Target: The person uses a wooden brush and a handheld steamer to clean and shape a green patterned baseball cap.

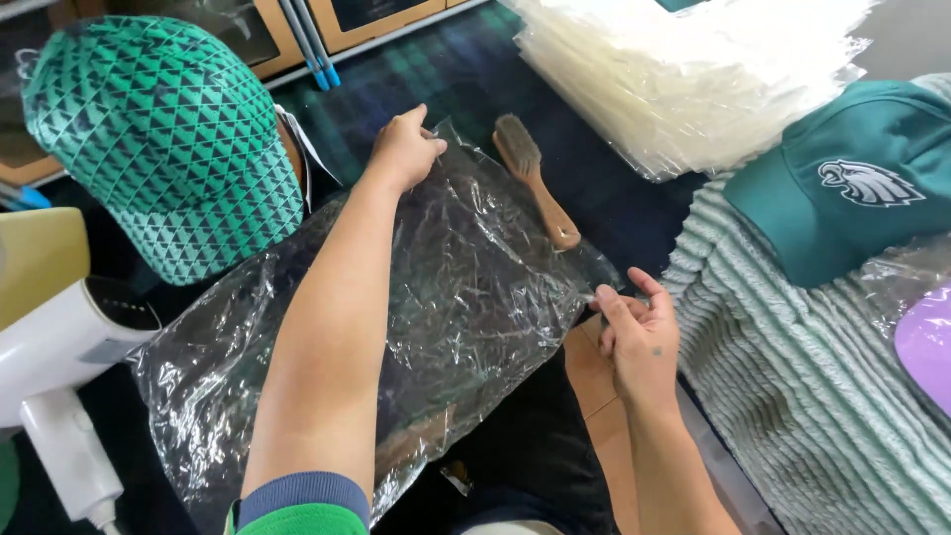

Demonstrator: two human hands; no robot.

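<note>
Left hand [404, 149]: reaches far forward over the table, fingers curled and closed on the far edge of the clear plastic bag [466, 297], thumb on top of the film.
Right hand [639, 332]: lies near the body at the right side of the bag, thumb and fingers pinched together on the near right corner of the film; other fingers bent loosely.
Clear plastic bag: spreads wide and flat across the dark work surface [475, 79], much wrinkled and shiny, stretched between both hands; left forearm crosses over its middle.
Wooden brush [535, 178]: rests on the dark surface just beyond the bag, bristle head away from the body, handle pointing toward the right hand; touches or nearly touches the bag edge, cannot tell which.
Patterned green cap [163, 139]: sits at the upper left on a rounded form, just beside the left edge of the bag.
Plain teal cap [852, 183]: lies at the right on a ribbed pale green cloth [783, 396], well apart from the bag, with a white bird picture on the front.
Stack of clear bags [684, 79]: piled at the top right, behind the teal cap.
White steamer [59, 367]: stands at the lower left, near the bag corner.
Sleeve [302, 505]: green and blue cuff at the bottom, on the left arm.
</note>
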